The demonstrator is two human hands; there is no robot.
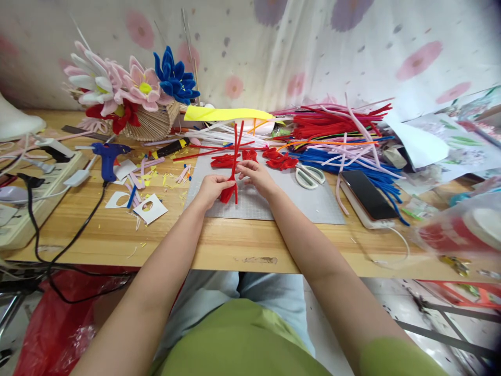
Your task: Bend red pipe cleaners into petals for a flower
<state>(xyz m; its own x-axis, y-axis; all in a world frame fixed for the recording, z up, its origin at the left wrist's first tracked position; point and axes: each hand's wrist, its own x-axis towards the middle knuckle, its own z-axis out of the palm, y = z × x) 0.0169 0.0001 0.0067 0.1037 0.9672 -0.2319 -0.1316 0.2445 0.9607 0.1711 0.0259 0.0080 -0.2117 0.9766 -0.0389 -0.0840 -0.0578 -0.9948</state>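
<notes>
Currently both hands are at the middle of the grey cutting mat (313, 201) on the bench (117, 230), working one red pipe-cleaner piece (234, 172). Left hand (211, 189) grip is closed on the lower part of it, where a folded red loop bulges out below my fingers. Right hand (255, 175) is pinched shut on the same piece slightly higher, just to the right of the stems. Hands nearly touching, the piece runs between them. Long axis is close to vertical in the head view: two thin stems rise from my grip and point away from me, toward the wall, splaying a little at the tips. So the free ends lie up and beyond both hands, the bulk sits in the left grip, and the right hand is the nearer one to the free stems. More red folded pieces (279, 159) lie on the mat just past my right hand, apart from it. White-handled scissors (310, 175) sit right of those, near the mat's far edge. Phone (368, 196) lies off the mat's right side, well clear. Big heap of red, blue and white pipe cleaners (336, 130) behind. Blue glue gun (107, 156) is well off to the left, finished flowers in a basket (125, 94) at the far left rear.
</notes>
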